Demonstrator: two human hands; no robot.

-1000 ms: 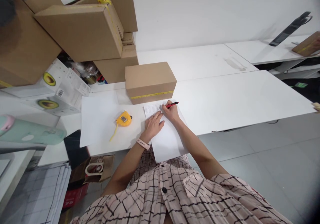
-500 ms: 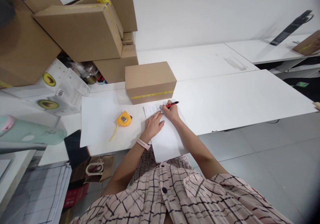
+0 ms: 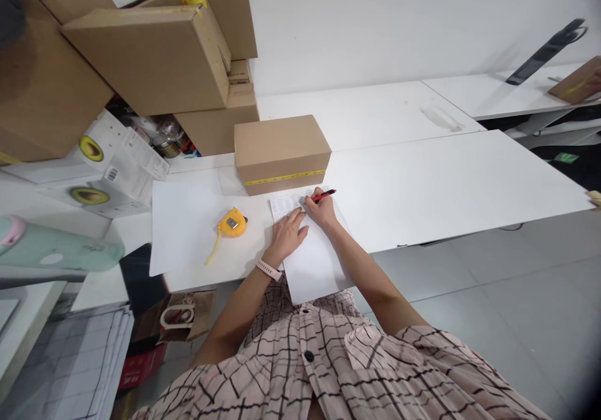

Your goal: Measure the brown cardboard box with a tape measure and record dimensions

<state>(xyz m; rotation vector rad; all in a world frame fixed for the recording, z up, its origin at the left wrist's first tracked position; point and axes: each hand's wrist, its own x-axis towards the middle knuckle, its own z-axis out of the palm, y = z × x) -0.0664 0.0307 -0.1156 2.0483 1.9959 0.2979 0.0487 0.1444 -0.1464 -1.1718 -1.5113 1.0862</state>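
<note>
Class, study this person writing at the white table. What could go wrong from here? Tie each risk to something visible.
1. The sheet of paper overhangs the near edge of the table; if the left hand lifts, it might slide while the right hand writes with the red pen.
2. The cardboard box sits just beyond the pen, which may bump it.

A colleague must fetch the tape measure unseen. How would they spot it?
On the white table, find the small cardboard box with a yellow band. The tape measure lies in front of it, just left of the left hand. It is the only round yellow thing there.
</note>
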